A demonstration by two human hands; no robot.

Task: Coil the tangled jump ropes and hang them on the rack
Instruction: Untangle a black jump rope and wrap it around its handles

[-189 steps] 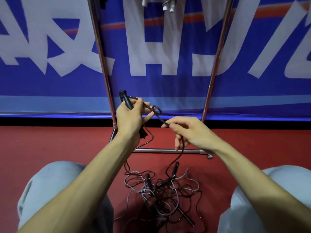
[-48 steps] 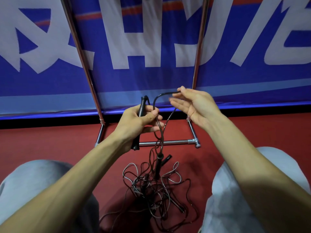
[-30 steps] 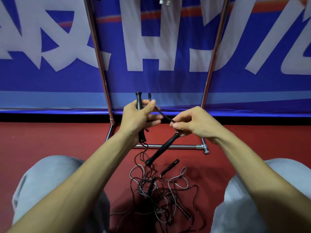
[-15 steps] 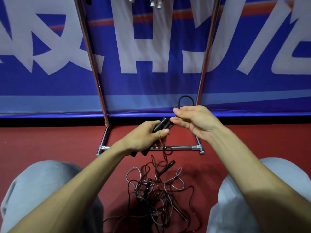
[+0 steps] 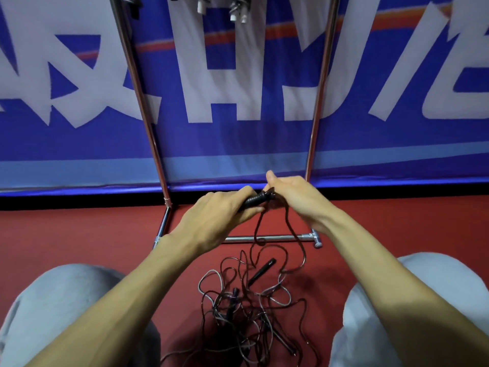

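My left hand [image 5: 219, 218] grips the black handles [image 5: 255, 202] of one jump rope, held level just above the floor. My right hand [image 5: 293, 200] pinches the cord at the handles' tips, its fingers curled under. Two strands of that black cord [image 5: 291, 229] hang from my hands down to the tangled pile of jump ropes [image 5: 251, 308] on the red floor between my knees. A loose black handle [image 5: 262, 270] lies at the pile's top. The metal rack [image 5: 267, 238] stands right behind my hands.
The rack's two uprights [image 5: 143, 109] rise in front of a blue banner with white letters. Handles of other ropes [image 5: 238, 9] hang from the rack's top. My grey-clad knees [image 5: 66, 308] flank the pile on both sides.
Over the last second my right hand brought the second handle up beside the first in my left hand. Both hands then closed together, and the cord loop above my right hand came down.
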